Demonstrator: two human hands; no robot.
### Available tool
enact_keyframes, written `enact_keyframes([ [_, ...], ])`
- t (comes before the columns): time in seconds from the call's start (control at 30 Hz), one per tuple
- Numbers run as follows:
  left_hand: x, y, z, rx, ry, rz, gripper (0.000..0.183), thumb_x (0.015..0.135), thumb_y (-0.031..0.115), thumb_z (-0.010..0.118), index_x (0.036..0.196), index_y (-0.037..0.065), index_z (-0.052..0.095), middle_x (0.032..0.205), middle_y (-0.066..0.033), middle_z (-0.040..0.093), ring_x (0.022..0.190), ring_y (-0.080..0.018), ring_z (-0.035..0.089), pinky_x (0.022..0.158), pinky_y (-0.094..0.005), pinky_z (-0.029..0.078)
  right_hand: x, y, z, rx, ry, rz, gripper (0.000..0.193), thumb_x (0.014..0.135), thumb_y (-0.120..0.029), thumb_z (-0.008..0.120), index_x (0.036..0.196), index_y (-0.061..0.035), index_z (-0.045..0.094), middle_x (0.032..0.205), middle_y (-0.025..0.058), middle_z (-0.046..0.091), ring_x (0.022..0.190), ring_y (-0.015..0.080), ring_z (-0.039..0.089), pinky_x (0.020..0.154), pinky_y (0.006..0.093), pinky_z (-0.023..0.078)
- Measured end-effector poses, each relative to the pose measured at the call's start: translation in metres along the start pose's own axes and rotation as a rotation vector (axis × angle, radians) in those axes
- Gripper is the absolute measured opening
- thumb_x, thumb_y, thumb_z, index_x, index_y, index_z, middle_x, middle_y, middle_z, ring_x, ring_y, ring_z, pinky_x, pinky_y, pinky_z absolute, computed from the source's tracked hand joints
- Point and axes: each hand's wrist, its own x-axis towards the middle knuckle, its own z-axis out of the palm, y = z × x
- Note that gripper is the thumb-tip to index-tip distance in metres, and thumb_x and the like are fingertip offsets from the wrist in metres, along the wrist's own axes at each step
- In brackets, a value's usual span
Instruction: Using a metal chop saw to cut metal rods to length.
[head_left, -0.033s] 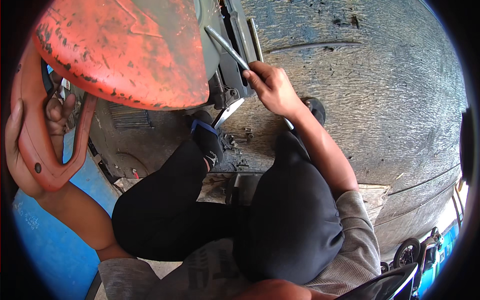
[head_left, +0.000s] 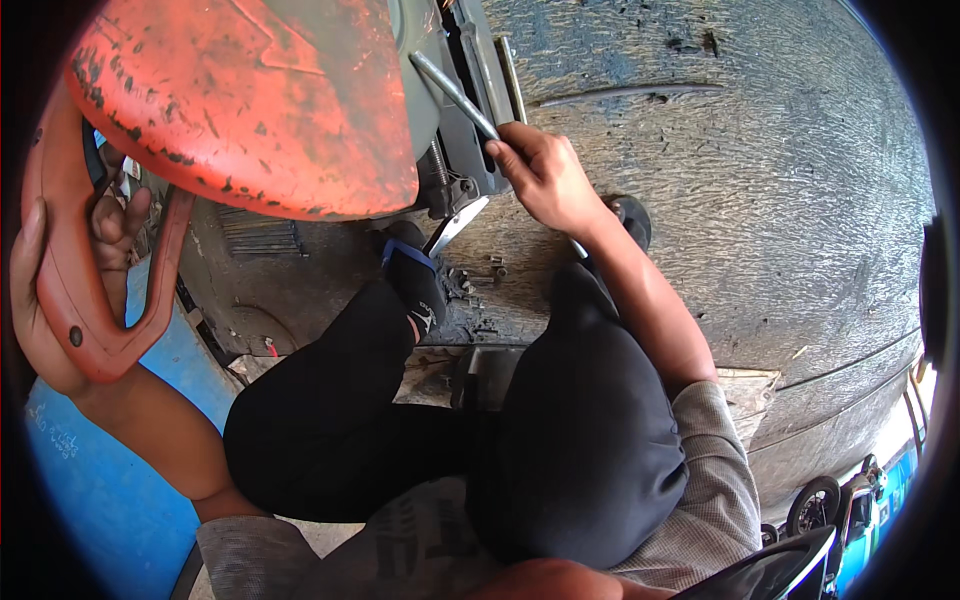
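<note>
"What are you holding?"

"My left grip (head_left: 50,348) is clenched around the orange handle (head_left: 78,285) on the left, fingers through its loop. My right grip (head_left: 548,178) grasps a metal rod (head_left: 455,95), which slants far and left over the grey casing (head_left: 414,115)."

"Why hold them that way?"

"The loop probably gives my left side control of the machine, while gripping the rod on the right keeps my fingers clear of the red guard (head_left: 250,110). Whether its far tip presses on anything, I can't tell."

"And further out?"

"Just nearer than the casing is a threaded screw (head_left: 438,170). Small metal pieces (head_left: 497,266) lie on the floor (head_left: 760,220) between my feet. My knees (head_left: 590,430) are apart, likely for balance."

"What differs from the earlier frame?"

"Nothing I can make out. Both grips stay put, and the rod, handle and guard lie exactly as they did."
</note>
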Motion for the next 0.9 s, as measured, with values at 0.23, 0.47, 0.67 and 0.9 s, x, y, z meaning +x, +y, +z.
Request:
enact_keyframes([
  [0.23, 0.001, 0.0, 0.004, 0.003, -0.004, 0.03, 0.042, 0.096, 0.022, 0.034, 0.118, -0.013, 0.043, 0.077, -0.0144, 0.055, 0.075, -0.0206, 0.057, 0.094, -0.0412, 0.046, -0.002, 0.007, 0.003, -0.213, 0.219, -0.241, 0.019, 0.09, -0.017, 0.055, 0.083, 0.0014, 0.055, 0.063, 0.0204, 0.055, 0.06, 0.0406, 0.056, 0.055, 0.0451, 0.042],
  [0.47, -0.002, 0.009, 0.018, -0.053, -0.011, -0.062, 0.051, 0.096, 0.026, 0.031, 0.126, -0.014, 0.038, 0.107, -0.0253, 0.057, 0.101, -0.0305, 0.058, 0.1, -0.044, 0.04, 0.0, 0.013, -0.025, 0.54, -0.071, 0.275, 0.035, 0.097, -0.029, 0.041, 0.084, -0.0024, 0.059, 0.059, -0.0033, 0.042, 0.048, 0.0061, 0.034, 0.044, 0.023, 0.026],
  [0.67, 0.002, 0.01, 0.004, 0.044, 0.043, -0.014, 0.051, 0.096, 0.024, 0.03, 0.128, -0.015, 0.036, 0.114, -0.0254, 0.053, 0.105, -0.0292, 0.057, 0.1, -0.0412, 0.04, -0.005, 0.016, -0.018, 0.951, -0.238, 0.379, 0.034, 0.095, -0.031, 0.041, 0.085, -0.0029, 0.056, 0.061, -0.0006, 0.043, 0.047, 0.0069, 0.033, 0.043, 0.0214, 0.026],
  [0.9, -0.002, 0.006, 0.002, -0.001, -0.117, 0.033, 0.049, 0.096, 0.021, 0.029, 0.127, -0.015, 0.037, 0.112, -0.0247, 0.054, 0.099, -0.0276, 0.059, 0.097, -0.0391, 0.044, -0.001, 0.014, -0.009, 0.792, -0.27, 0.343, 0.032, 0.096, -0.03, 0.044, 0.087, -0.0027, 0.057, 0.061, -0.0018, 0.042, 0.048, 0.0057, 0.033, 0.043, 0.0212, 0.026],
])
